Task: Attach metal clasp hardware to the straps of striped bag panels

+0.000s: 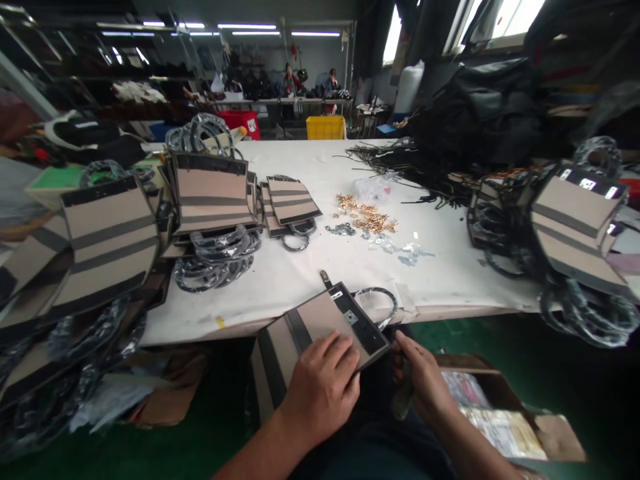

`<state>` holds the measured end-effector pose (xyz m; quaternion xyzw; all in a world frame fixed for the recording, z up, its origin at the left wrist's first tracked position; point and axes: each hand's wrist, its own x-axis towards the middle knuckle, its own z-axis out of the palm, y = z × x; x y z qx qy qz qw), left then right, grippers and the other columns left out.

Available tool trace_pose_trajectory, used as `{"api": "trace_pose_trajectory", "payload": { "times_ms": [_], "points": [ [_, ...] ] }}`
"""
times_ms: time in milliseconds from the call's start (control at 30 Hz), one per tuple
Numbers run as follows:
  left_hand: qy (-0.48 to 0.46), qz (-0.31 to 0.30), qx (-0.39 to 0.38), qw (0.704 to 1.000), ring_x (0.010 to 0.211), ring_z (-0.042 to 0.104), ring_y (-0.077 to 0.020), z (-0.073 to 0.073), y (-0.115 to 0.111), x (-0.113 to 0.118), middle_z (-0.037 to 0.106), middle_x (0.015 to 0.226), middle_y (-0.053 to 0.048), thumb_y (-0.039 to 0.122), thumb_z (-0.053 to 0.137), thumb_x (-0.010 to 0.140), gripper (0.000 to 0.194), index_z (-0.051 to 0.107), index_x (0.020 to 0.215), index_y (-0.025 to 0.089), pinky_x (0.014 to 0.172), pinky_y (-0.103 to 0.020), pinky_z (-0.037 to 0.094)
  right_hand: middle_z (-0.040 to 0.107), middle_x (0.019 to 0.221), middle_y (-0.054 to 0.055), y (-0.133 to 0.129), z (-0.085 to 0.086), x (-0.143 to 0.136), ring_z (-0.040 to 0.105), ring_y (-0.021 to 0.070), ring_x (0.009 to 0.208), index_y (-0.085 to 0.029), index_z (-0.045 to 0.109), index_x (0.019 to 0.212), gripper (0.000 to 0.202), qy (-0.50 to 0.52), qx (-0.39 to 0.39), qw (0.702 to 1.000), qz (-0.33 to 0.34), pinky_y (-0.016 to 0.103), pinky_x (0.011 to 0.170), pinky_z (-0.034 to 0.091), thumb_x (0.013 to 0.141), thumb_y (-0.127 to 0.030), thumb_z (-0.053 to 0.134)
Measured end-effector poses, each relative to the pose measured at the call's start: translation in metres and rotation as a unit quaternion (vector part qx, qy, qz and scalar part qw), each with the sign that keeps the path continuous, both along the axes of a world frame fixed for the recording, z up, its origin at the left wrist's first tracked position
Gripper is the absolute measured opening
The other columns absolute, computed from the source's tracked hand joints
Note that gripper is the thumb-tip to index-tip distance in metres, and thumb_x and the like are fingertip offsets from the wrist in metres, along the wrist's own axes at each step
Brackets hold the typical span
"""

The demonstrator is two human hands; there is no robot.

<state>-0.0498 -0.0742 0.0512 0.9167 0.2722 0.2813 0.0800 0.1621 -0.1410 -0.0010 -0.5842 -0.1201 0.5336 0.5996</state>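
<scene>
A beige bag panel (320,320) with dark stripes and a plastic-wrapped loop handle (387,293) leans tilted against the table's front edge. A small metal plate (351,317) sits on its dark top band, and a short strap tab (326,279) sticks out past its far side. My left hand (327,380) lies on the panel's face, fingers stretched out over it. Close to the panel's right corner, my right hand (417,370) is closed around a dark, blurred object (401,393) whose kind I cannot make out.
Stacks of similar panels stand on the left (110,233) and right (575,213). Gold metal pieces (370,217), silver pieces (341,229) and dark straps (390,160) lie on the white table (300,280). An open carton (470,363) stands below right. People sit far behind.
</scene>
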Motion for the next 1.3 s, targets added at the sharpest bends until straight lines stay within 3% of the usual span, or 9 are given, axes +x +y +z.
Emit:
{"api": "trace_pose_trajectory", "payload": {
  "times_ms": [167, 300, 367, 433, 633, 800, 933, 1167, 1300],
  "points": [
    [-0.144, 0.084, -0.098, 0.981, 0.112, 0.076, -0.0247, 0.075, -0.005, -0.042, 0.079, 0.123, -0.006, 0.019, 0.064, 0.096, 0.031, 0.077, 0.124, 0.024, 0.102, -0.032, 0.060, 0.050, 0.059, -0.003, 0.009, 0.030, -0.011, 0.043, 0.0125, 0.053, -0.018, 0.065, 0.079, 0.054, -0.103, 0.076, 0.989, 0.068, 0.025, 0.050, 0.035, 0.086, -0.071, 0.070],
    [-0.327, 0.350, -0.290, 0.829, 0.116, 0.074, -0.0287, 0.123, -0.012, -0.083, 0.082, 0.116, 0.000, 0.046, 0.083, 0.084, 0.032, 0.083, 0.111, 0.028, 0.102, -0.031, 0.060, 0.067, 0.079, 0.003, 0.031, 0.079, -0.019, 0.059, 0.0199, 0.070, -0.019, 0.073, 0.117, 0.058, -0.202, 0.153, 0.960, 0.120, 0.030, 0.063, 0.047, 0.081, -0.064, 0.079],
    [-0.422, 0.384, -0.327, 0.754, 0.121, 0.072, -0.0301, 0.138, -0.017, -0.092, 0.083, 0.111, 0.001, 0.049, 0.086, 0.079, 0.037, 0.083, 0.110, 0.028, 0.107, -0.035, 0.059, 0.073, 0.104, 0.008, 0.046, 0.107, -0.024, 0.065, 0.0231, 0.084, -0.022, 0.068, 0.133, 0.071, -0.213, 0.202, 0.946, 0.137, 0.033, 0.072, 0.052, 0.076, -0.060, 0.084],
    [-0.473, 0.373, -0.334, 0.724, 0.122, 0.072, -0.0315, 0.148, -0.019, -0.093, 0.083, 0.105, 0.000, 0.046, 0.088, 0.078, 0.039, 0.083, 0.111, 0.027, 0.112, -0.042, 0.056, 0.072, 0.113, 0.009, 0.058, 0.135, -0.029, 0.065, 0.0234, 0.088, -0.022, 0.069, 0.131, 0.069, -0.203, 0.252, 0.929, 0.177, 0.032, 0.074, 0.053, 0.074, -0.057, 0.085],
    [-0.496, 0.334, -0.327, 0.732, 0.129, 0.068, -0.0336, 0.159, -0.013, -0.080, 0.084, 0.100, 0.000, 0.041, 0.091, 0.074, 0.033, 0.085, 0.102, 0.026, 0.122, -0.049, 0.046, 0.067, 0.082, 0.002, 0.066, 0.183, -0.039, 0.061, 0.0201, 0.078, -0.019, 0.075, 0.091, 0.039, -0.168, 0.327, 0.903, 0.221, 0.028, 0.069, 0.049, 0.081, -0.056, 0.080],
    [-0.517, 0.294, -0.339, 0.729, 0.129, 0.068, -0.0328, 0.163, -0.003, -0.072, 0.084, 0.105, -0.003, 0.039, 0.091, 0.076, 0.033, 0.085, 0.103, 0.022, 0.120, -0.044, 0.049, 0.059, 0.062, 0.003, 0.067, 0.174, -0.030, 0.058, 0.0206, 0.064, -0.020, 0.064, 0.072, 0.050, -0.149, 0.280, 0.938, 0.138, 0.030, 0.057, 0.047, 0.096, -0.064, 0.058],
    [-0.518, 0.276, -0.374, 0.719, 0.124, 0.071, -0.0354, 0.170, 0.002, -0.063, 0.084, 0.105, -0.005, 0.042, 0.092, 0.072, 0.045, 0.084, 0.110, 0.021, 0.114, -0.046, 0.055, 0.069, 0.075, 0.006, 0.075, 0.171, -0.024, 0.065, 0.0234, 0.077, -0.021, 0.064, 0.071, 0.048, -0.158, 0.281, 0.943, 0.084, 0.031, 0.067, 0.054, 0.093, -0.064, 0.064],
    [-0.460, 0.206, -0.471, 0.724, 0.124, 0.069, -0.0421, 0.186, -0.001, -0.059, 0.082, 0.115, -0.009, 0.037, 0.091, 0.070, 0.058, 0.078, 0.125, 0.022, 0.107, -0.053, 0.058, 0.059, 0.050, 0.000, 0.082, 0.183, -0.025, 0.053, 0.0186, 0.039, -0.020, 0.070, 0.081, 0.054, -0.079, 0.189, 0.970, 0.131, 0.029, 0.035, 0.037, 0.089, -0.073, 0.059],
    [-0.473, 0.112, -0.446, 0.752, 0.136, 0.061, -0.0430, 0.191, 0.021, -0.076, 0.079, 0.122, -0.014, 0.071, 0.080, 0.072, 0.076, 0.076, 0.130, 0.021, 0.114, -0.055, 0.052, 0.065, 0.054, 0.004, 0.091, 0.188, -0.019, 0.065, 0.0233, 0.054, -0.020, 0.073, 0.081, 0.050, -0.080, 0.235, 0.959, 0.137, 0.030, 0.046, 0.047, 0.090, -0.068, 0.062]
  ]
}}
